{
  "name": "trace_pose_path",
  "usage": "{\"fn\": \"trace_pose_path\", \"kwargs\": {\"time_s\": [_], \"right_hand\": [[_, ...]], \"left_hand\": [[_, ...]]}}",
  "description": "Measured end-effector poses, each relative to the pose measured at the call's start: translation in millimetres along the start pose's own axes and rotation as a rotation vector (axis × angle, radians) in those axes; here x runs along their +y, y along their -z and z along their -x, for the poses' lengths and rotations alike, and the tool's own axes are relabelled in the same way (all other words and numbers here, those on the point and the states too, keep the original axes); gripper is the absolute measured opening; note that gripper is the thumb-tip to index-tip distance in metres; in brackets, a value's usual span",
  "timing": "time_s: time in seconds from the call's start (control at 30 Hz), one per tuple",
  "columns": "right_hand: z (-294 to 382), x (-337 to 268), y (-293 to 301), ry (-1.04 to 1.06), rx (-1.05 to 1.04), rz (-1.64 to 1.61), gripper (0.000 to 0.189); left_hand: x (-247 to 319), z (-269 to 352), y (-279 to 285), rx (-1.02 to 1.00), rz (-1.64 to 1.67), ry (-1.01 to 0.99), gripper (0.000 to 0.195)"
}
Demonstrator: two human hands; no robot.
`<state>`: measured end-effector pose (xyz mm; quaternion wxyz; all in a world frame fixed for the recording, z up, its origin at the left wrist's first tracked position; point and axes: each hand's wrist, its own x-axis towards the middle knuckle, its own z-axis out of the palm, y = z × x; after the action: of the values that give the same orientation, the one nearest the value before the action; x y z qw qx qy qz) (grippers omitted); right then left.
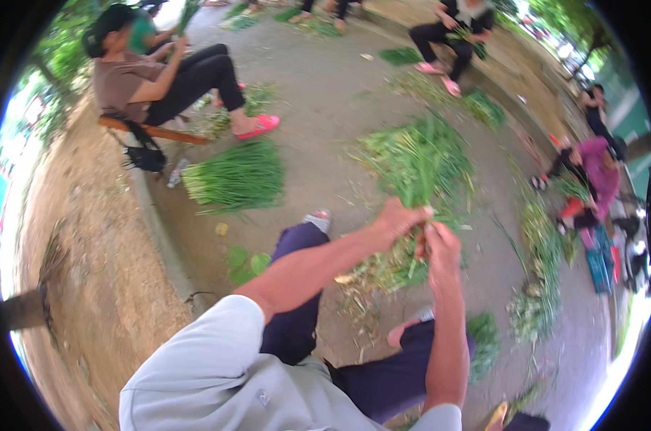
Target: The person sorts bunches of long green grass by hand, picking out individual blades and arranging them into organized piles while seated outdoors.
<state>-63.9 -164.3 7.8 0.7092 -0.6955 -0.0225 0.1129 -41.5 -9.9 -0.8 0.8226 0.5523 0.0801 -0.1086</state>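
My left hand (398,223) grips the lower end of a small bunch of long green stalks, likely chives (425,180), whose leaves point away from me. Close beside it is my right hand (438,245), its thumb and fingers pinched at the stalk ends. Beneath and beyond both hands spreads a loose heap of green leafy stalks (390,156). Pale trimmings (360,307) lie on the ground between my feet. To the left rests a neat, aligned pile of green stalks (239,175).
A person in a brown shirt (123,81) sits at left on a wooden seat (158,131), a black bag (145,156) beside it. Other people sit along the right-hand curb. More greens (541,269) lie at right, and another pile (482,345) is by my right leg.
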Motion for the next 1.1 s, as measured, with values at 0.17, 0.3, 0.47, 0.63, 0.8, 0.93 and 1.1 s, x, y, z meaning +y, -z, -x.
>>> {"fn": "trace_pose_path", "kwargs": {"time_s": [0.17,0.3,0.47,0.63,0.8,0.93,1.1], "right_hand": [[13,-22,3,-0.113,-0.092,-0.086,0.022],[18,-31,5,-0.099,-0.183,-0.114,0.030],[23,-35,9,-0.041,-0.252,-0.101,0.043],[21,-36,7,-0.011,-0.235,-0.070,0.044],[17,-34,7,0.019,-0.185,-0.065,0.041],[14,-29,6,0.034,-0.116,-0.073,0.033],[12,-24,1,0.081,-0.021,-0.003,0.021]], "left_hand": [[11,4,5,-0.065,-0.014,-0.026,0.023],[16,4,13,-0.107,0.005,0.003,0.023],[24,11,14,-0.141,0.103,0.038,0.026],[28,13,14,-0.141,0.106,0.050,0.027],[30,15,15,-0.194,0.104,0.038,0.029],[30,13,17,-0.212,0.098,0.043,0.029],[31,16,15,-0.155,0.049,0.039,0.030]]}}
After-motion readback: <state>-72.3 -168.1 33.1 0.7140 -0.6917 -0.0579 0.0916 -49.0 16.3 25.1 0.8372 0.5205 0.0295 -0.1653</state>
